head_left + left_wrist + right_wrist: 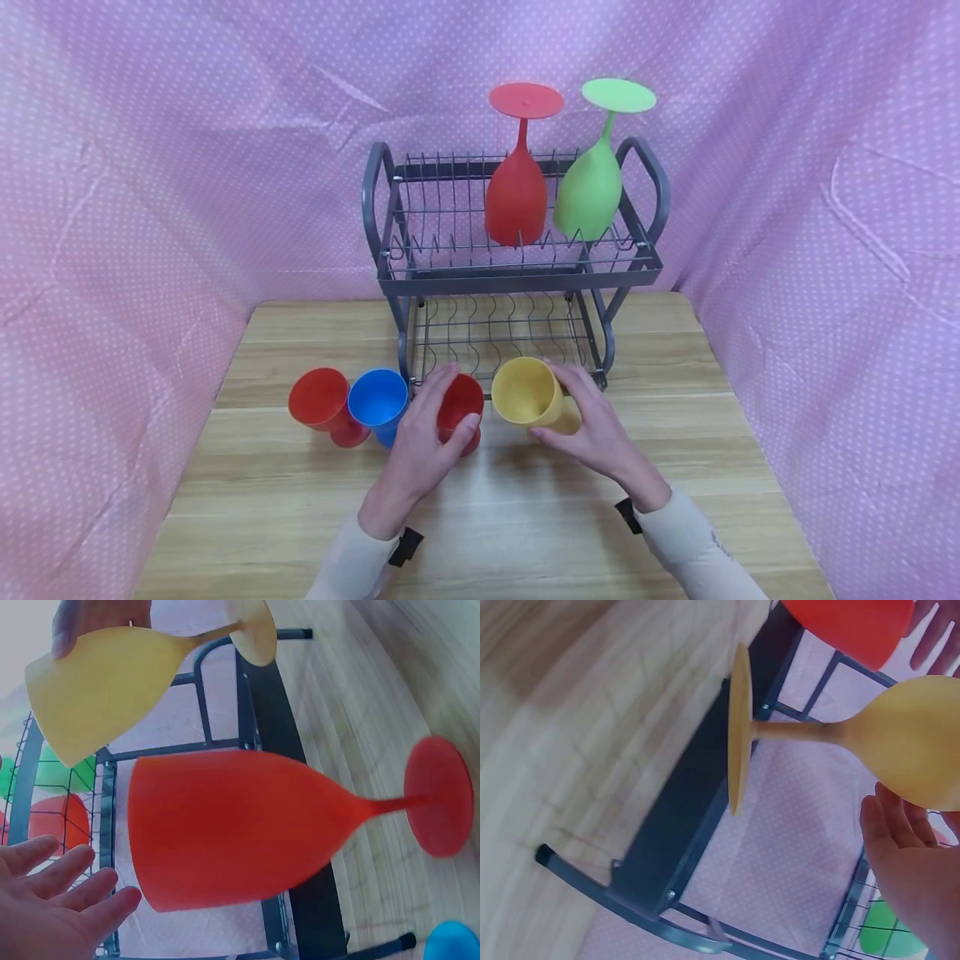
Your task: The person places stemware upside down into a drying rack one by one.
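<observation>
In the head view, my right hand (pixel 600 429) holds a yellow goblet (pixel 525 393) by its bowl, thumb on the near side and fingers on the far side. The right wrist view shows the goblet's foot (pixel 739 727) and stem, with the fingers against the bowl. Beside it, my left hand (pixel 420 442) is around a red goblet (pixel 459 402) standing on the table. In the left wrist view the fingers are spread and relaxed near this red goblet's bowl (pixel 232 825), with a gap showing between them.
A dark two-tier dish rack (pixel 517 283) stands behind the hands. On its upper tier, a red goblet (pixel 516 200) and a green goblet (pixel 590 192) sit upside down. Left of my left hand, a blue goblet (pixel 378 398) and another red goblet (pixel 318 398) stand on the wooden table (pixel 262 517).
</observation>
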Tool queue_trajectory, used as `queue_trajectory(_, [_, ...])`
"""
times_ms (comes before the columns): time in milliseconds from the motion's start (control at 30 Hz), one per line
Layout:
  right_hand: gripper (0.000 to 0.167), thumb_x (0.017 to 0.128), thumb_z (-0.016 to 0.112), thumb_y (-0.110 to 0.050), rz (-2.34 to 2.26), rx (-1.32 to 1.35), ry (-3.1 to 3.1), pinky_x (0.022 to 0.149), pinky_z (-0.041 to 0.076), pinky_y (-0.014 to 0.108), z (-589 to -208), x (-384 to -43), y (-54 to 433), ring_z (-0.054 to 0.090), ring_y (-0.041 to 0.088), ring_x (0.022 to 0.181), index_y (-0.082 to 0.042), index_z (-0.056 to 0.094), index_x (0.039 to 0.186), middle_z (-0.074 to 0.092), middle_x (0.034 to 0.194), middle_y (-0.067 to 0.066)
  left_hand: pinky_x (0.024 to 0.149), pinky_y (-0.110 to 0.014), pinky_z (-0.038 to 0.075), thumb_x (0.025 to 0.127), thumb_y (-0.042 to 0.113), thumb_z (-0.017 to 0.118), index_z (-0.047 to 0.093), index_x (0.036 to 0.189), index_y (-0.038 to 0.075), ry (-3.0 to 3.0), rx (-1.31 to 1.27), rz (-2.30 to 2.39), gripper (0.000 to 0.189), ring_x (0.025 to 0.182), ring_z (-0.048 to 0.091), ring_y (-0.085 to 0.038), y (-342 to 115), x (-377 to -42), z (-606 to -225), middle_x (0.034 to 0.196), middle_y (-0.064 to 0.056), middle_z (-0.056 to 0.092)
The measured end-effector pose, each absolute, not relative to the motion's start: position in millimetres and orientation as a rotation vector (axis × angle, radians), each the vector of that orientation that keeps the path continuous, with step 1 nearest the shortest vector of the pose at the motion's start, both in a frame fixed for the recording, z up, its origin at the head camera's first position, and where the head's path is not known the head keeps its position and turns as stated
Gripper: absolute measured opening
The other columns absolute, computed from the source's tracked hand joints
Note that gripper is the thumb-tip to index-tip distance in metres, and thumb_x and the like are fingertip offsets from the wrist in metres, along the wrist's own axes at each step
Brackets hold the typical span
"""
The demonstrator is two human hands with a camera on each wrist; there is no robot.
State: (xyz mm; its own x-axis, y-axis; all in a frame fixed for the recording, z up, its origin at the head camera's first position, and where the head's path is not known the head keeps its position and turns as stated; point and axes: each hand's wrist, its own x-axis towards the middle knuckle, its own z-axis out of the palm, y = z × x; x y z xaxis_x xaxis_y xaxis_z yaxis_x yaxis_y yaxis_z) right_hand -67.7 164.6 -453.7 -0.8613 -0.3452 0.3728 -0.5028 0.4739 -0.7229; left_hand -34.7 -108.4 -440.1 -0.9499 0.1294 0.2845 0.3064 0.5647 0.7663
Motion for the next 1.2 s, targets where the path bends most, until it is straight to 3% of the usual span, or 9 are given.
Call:
queue_trajectory(233, [0.092,0.071,0.095,-0.029,1.269,0.76,-2.562,0.097,0.051,0.058,-439,-65,159,0.054,0.029,0.125,-0.02,0.051,0.152,0.052,0.143,0.009,0.084,-0.047,0.062,0.092,0.034,0.075,0.041,0.158,0.02,-2.567,-0.293,-1.578,0.076,0.14,0.046,-0.031,-105,-34,-434,0.16,-0.004,0.043])
queue_trajectory(367, [0.092,0.072,0.096,-0.029,1.258,0.769,-2.589,0.094,0.055,0.054,-432,-63,154,0.054,0.028,0.123,-0.023,0.051,0.152,0.05,0.143,0.008,0.088,-0.046,0.061,0.093,0.04,0.073,0.039,0.158,0.027,-2.553,-0.27,-1.681,0.075,0.138,0.049,-0.028,-104,-33,-431,0.158,0.001,0.045])
queue_trajectory(667, [0.091,0.073,0.095,-0.035,1.079,0.868,-2.604,0.089,0.059,0.044,-419,-64,144,0.053,0.024,0.123,-0.021,0.052,0.152,0.05,0.143,0.006,0.103,-0.049,0.053,0.092,0.037,0.074,0.037,0.159,0.026,-2.529,-0.276,-1.851,0.077,0.141,0.047,-0.03,-100,-33,-428,0.158,0.0,0.045])
queue_trajectory(900, [0.092,0.071,0.095,-0.035,0.93,0.966,-2.544,0.086,0.059,0.042,-413,-66,139,0.054,0.025,0.121,-0.017,0.053,0.151,0.051,0.14,0.009,0.1,-0.044,0.056,0.09,0.041,0.077,0.037,0.158,0.029,-2.534,-0.275,-1.872,0.08,0.139,0.05,-0.025,-97,-31,-426,0.157,0.002,0.046])
queue_trajectory(1067, [0.093,0.069,0.097,-0.035,0.849,1.008,-2.521,0.087,0.058,0.044,-409,-66,136,0.053,0.028,0.122,-0.016,0.054,0.15,0.052,0.137,0.011,0.1,-0.043,0.056,0.089,0.04,0.078,0.038,0.157,0.034,-2.535,-0.264,-1.892,0.079,0.139,0.05,-0.023,-96,-30,-423,0.155,0.006,0.046])
queue_trajectory(1200, [0.094,0.068,0.097,-0.035,0.766,1.039,-2.501,0.091,0.055,0.047,-408,-66,134,0.055,0.03,0.12,-0.017,0.054,0.149,0.054,0.135,0.013,0.098,-0.045,0.057,0.089,0.042,0.078,0.038,0.157,0.032,-2.542,-0.275,-1.882,0.08,0.139,0.049,-0.024,-95,-29,-420,0.155,0.007,0.046])
